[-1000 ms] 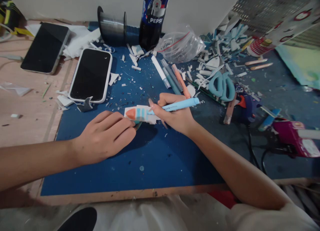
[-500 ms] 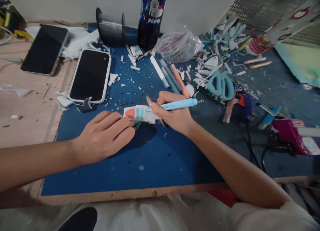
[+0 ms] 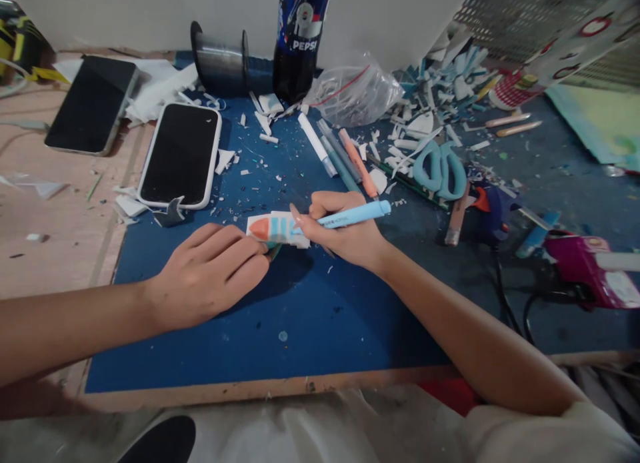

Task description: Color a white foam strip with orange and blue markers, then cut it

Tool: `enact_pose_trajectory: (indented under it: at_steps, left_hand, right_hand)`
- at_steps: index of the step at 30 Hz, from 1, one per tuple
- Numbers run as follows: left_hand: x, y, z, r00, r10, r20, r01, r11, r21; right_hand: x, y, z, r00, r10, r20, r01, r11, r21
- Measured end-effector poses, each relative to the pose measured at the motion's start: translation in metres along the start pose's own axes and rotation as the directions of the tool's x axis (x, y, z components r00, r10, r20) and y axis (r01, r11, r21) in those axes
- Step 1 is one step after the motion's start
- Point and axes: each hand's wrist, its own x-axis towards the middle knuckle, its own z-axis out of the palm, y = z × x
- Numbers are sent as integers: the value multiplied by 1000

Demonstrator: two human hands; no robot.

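Observation:
A small white foam cutout [image 3: 277,228] with an orange tip and light blue stripes lies on the blue mat [image 3: 300,316]. My left hand [image 3: 210,271] rests on the mat with curled fingers, its fingertips pressing the cutout's near edge. My right hand [image 3: 345,231] is closed round a light blue marker [image 3: 350,216], whose tip touches the cutout's right part.
Two dark phones [image 3: 181,153] [image 3: 92,105] lie at the left. Spare markers [image 3: 340,153], teal scissors [image 3: 440,169], a plastic bag [image 3: 353,89], a Pepsi bottle [image 3: 297,43], a wire spool [image 3: 217,53] and foam scraps [image 3: 440,83] crowd the back. A glue gun [image 3: 493,209] and pink tool [image 3: 590,269] sit right.
The marker and my right hand have crept slightly left along the cutout. My left hand and the cutout have stayed put.

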Motion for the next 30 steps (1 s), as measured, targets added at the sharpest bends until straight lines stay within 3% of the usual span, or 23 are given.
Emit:
enact_pose_trajectory:
  at_steps: [5, 10, 16, 21, 30]
  left_hand:
    - [1, 0, 1, 1000, 2, -4, -2, 1000, -3]
    - [1, 0, 1, 1000, -1, -3, 1, 1000, -2]
    - [0, 0, 0, 1000, 2, 0, -2, 1000, -2]
    - [1, 0, 1, 1000, -4, -9, 4, 1000, -4]
    - [2, 0, 0, 1000, -6, -10, 6, 1000, -1]
  right_hand:
    - [-1, 0, -1, 998, -8, 55, 7, 1000, 18]
    - [-2, 0, -1, 999, 37, -29, -37, 999, 3]
    - [-2, 0, 0, 999, 15, 31, -15, 1000, 5]
    - [-2, 2, 1, 998, 35, -58, -32, 998, 46]
    - [-1, 3, 2, 998, 30, -63, -28, 999, 20]
